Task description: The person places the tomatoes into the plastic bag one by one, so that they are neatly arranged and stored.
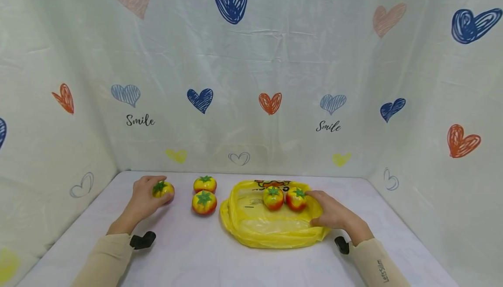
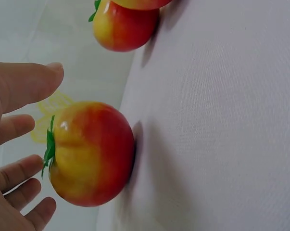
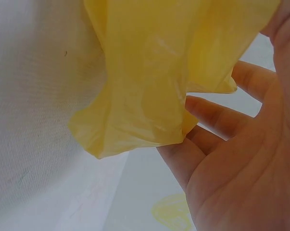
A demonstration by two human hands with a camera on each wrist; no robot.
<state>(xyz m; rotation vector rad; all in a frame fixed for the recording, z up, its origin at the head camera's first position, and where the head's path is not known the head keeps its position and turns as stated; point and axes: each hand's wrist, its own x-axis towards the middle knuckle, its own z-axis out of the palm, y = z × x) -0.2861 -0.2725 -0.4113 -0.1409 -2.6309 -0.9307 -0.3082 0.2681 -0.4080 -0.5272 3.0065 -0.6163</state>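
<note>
The left hand (image 1: pixel 143 199) lay on the table (image 1: pixel 188 252) near its far left corner, cupped about a toy tomato (image 1: pixel 163 189); the left wrist view showed the thumb (image 2: pixel 24 84) above the tomato (image 2: pixel 89 153) and the fingers (image 2: pixel 19 173) loosely curled beside its green stalk end, spread fairly wide; whether the skin actually touched the fruit could not be told, and no firm grip was evident. Two more tomatoes stood just beside it toward the middle of the far edge: one farther back (image 1: pixel 204 184), one nearer (image 1: pixel 204 202), close together; one of them (image 2: pixel 123 26) appeared at the top of the left wrist view.

A yellow plastic bag (image 1: pixel 271 230) lay flat on the table, right of centre, its mouth open; two tomatoes (image 1: pixel 273 198) (image 1: pixel 296 198) sat side by side on its far part, touching or nearly so. The right hand (image 1: pixel 332 215) rested at the bag's right edge; the right wrist view showed a gathered fold of the bag (image 3: pixel 154 82) against the fingers (image 3: pixel 217 115), which were slightly bent and narrowly spaced; the thumb's contact could not be made out, so a pinch was not confirmed. Both sleeves were beige; a black wrist mount (image 1: pixel 142 240) sat by the left sleeve.
</note>
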